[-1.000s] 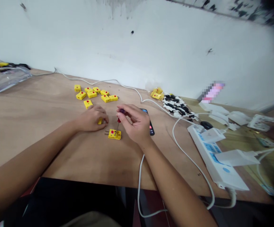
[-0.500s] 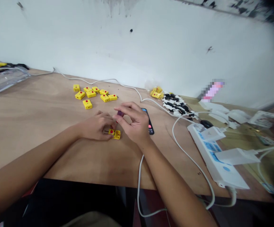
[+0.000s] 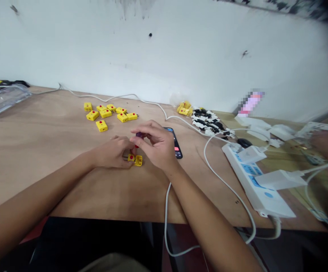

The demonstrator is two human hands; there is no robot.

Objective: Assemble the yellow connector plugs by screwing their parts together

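Where the light-brown wooden counter meets the room at its far side, a white wall rises, stained near the top and marked with a small black spot. On the far left lies a clear plastic tray; on the far right sit a bag of yellow pieces and a pile of black and white parts. A white power strip with chargers plugged in runs along the right side. Nine yellow plugs with red dots lie loosely grouped beyond the hands, to the left.

Near the middle, an opened yellow plug lies on the counter, its prong end pinched by the fingers of the left hand. The right hand grips a purple and red screwdriver upright over it; the tip is hidden. A phone rests just beyond the right hand.

One second earlier, the left hand sat left of the opened plug, apart from it, with a bit of yellow under its fingers, and the screwdriver's shaft was plain to see. Half a second ago the left hand was already on the plug. The nine plugs keep their arrangement.
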